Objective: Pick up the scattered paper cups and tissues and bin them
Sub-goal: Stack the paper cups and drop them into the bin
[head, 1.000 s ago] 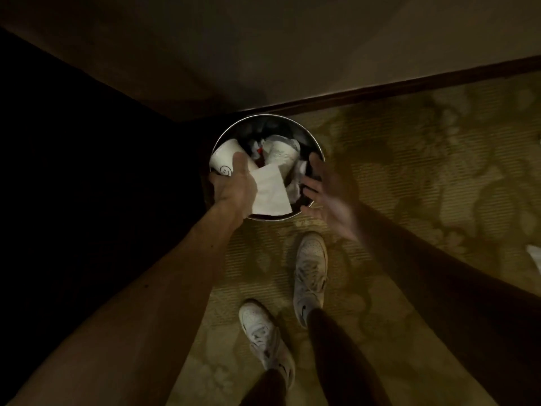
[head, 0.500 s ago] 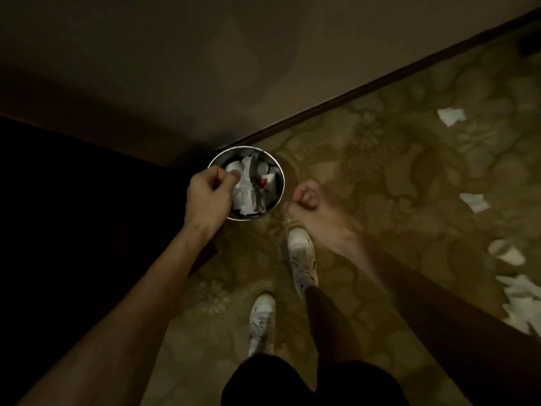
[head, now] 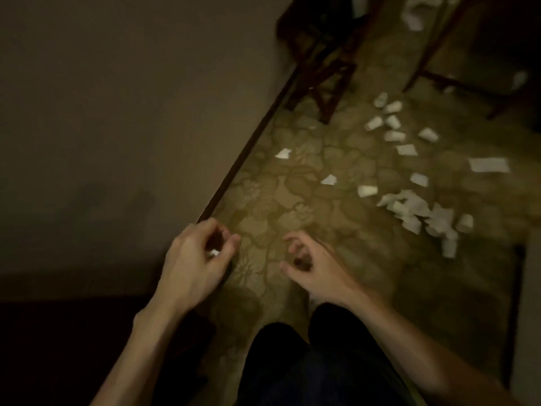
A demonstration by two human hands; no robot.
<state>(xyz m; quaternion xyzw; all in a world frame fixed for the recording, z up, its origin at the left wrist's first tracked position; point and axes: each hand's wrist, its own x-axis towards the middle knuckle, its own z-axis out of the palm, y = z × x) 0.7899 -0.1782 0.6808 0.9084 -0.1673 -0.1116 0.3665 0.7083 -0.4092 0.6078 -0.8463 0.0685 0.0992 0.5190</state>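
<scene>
Bin's gone out of view since half a second ago and the head has swung right, so now it's paper cups (head: 367, 191) and tissues (head: 415, 209) strewn over the carpet (head: 263, 206), ahead and right, well apart from both hands. Left hand (head: 199, 259) has its fingers curled near a tiny white fleck (can't tell if it's pinching it), and the right hand (head: 316, 268) is loosely curled, empty. I'd grab the nearest scrap (head: 328, 179) first, then nest the cups and scoop the heap two-handed for fewer trips.
</scene>
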